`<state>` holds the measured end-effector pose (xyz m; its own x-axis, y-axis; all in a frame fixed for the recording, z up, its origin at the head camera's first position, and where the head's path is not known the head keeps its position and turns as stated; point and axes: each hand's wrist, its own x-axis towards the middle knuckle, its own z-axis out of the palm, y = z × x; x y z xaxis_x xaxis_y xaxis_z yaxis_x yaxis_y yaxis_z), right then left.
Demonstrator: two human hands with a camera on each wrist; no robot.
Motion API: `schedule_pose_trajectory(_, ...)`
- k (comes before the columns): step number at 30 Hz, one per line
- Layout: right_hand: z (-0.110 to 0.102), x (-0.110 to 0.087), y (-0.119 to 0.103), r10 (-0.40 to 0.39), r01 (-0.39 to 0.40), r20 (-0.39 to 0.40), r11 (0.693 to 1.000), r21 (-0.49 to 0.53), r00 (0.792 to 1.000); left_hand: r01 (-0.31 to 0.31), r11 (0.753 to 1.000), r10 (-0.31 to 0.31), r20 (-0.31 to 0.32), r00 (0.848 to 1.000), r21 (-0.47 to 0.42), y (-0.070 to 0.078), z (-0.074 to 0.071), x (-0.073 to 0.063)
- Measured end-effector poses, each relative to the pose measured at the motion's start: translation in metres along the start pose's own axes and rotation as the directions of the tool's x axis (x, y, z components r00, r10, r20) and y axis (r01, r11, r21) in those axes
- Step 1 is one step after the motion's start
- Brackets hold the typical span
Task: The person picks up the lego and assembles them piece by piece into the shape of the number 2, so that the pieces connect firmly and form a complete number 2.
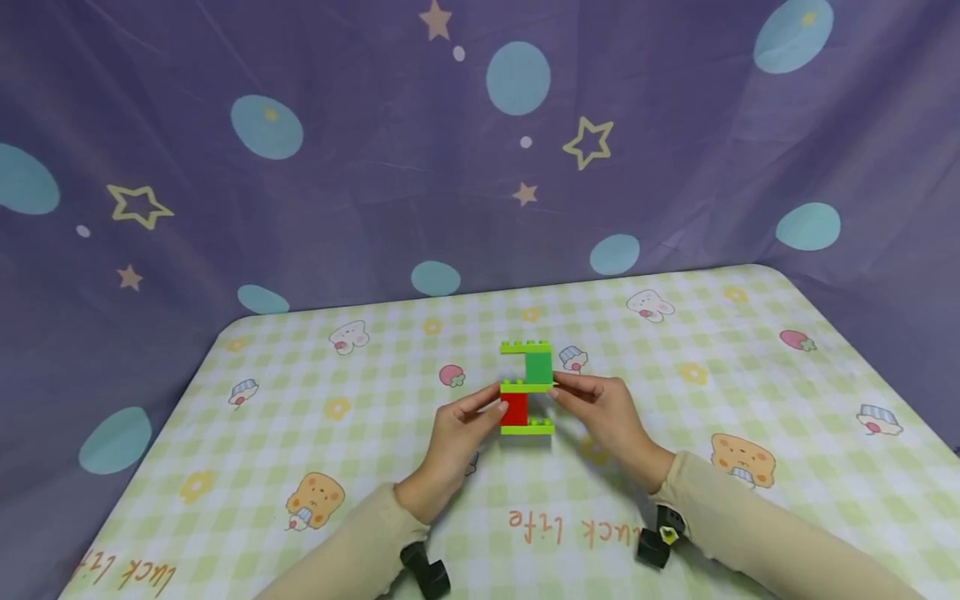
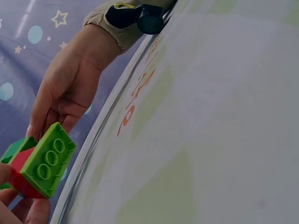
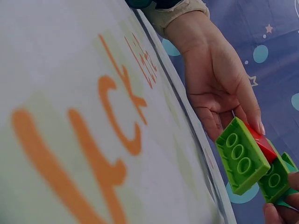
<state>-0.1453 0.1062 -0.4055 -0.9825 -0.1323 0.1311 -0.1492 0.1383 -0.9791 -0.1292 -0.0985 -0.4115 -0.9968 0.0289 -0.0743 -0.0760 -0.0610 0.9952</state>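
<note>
A stack of toy building bricks is held up off the table, and the wrist views show its hollow underside. Its bottom light green plate (image 3: pixel 243 156) carries a red brick (image 1: pixel 514 409) at the left. Above that lies a middle light green plate (image 1: pixel 536 388), then a darker green brick (image 1: pixel 539 367) at the right and a top light green plate (image 1: pixel 525 347). My left hand (image 1: pixel 462 429) pinches the red brick between thumb and fingers. At the right end of the middle plate and green brick, my right hand (image 1: pixel 609 412) grips with thumb and fingertips.
A checked cloth with printed cartoon figures covers the table (image 1: pixel 360 450). Behind it hangs a purple curtain (image 1: pixel 360 200) with stars and blue ovals. Black devices (image 1: pixel 426 571) are strapped to both wrists.
</note>
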Motion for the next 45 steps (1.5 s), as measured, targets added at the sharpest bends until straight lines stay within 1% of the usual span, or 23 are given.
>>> schedule_pose_trajectory(7, -0.001, 0.004, 0.004, 0.036, -0.035, 0.012, 0.997, -0.07, 0.999, 0.019, 0.999, -0.019, -0.001, 1.0, 0.03, -0.004, 0.001, 0.002)
schedule_pose_trajectory(13, -0.001, 0.005, 0.005, 0.095, -0.093, 0.029, 0.993, -0.069, 0.995, 0.023, 0.997, -0.022, -0.013, 1.0, 0.073, -0.007, 0.0, 0.005)
schedule_pose_trajectory(17, -0.001, 0.007, 0.006, 0.102, -0.099, 0.035, 0.992, -0.076, 0.994, 0.024, 0.995, -0.022, -0.015, 1.0, 0.092, -0.008, 0.0, 0.006)
schedule_pose_trajectory(21, 0.0, 0.008, 0.007, 0.107, -0.104, 0.03, 0.992, -0.072, 0.994, 0.006, 0.995, -0.004, -0.015, 1.0, 0.097, -0.009, 0.0, 0.007)
schedule_pose_trajectory(25, 0.001, 0.009, 0.007, 0.118, -0.117, 0.02, 0.992, -0.045, 0.993, -0.021, 0.994, 0.023, -0.019, 1.0, 0.104, -0.01, 0.001, 0.009)
schedule_pose_trajectory(31, 0.003, 0.01, 0.01, 0.128, -0.128, -0.004, 0.992, -0.014, 0.992, -0.039, 0.994, 0.043, -0.034, 0.998, 0.103, -0.011, 0.001, 0.012)
schedule_pose_trajectory(36, 0.004, 0.01, 0.012, 0.13, -0.13, -0.035, 0.991, -0.011, 0.991, -0.065, 0.992, 0.065, 0.0, 0.998, 0.105, -0.014, 0.0, 0.015)
schedule_pose_trajectory(41, 0.004, 0.01, 0.014, 0.128, -0.128, -0.018, 0.992, -0.005, 0.992, -0.075, 0.987, 0.068, 0.051, 0.996, 0.144, -0.014, -0.002, 0.014)
schedule_pose_trajectory(45, 0.003, 0.01, 0.015, 0.114, -0.114, -0.006, 0.993, -0.01, 0.993, -0.08, 0.984, 0.069, 0.073, 0.995, 0.159, -0.014, -0.003, 0.015)
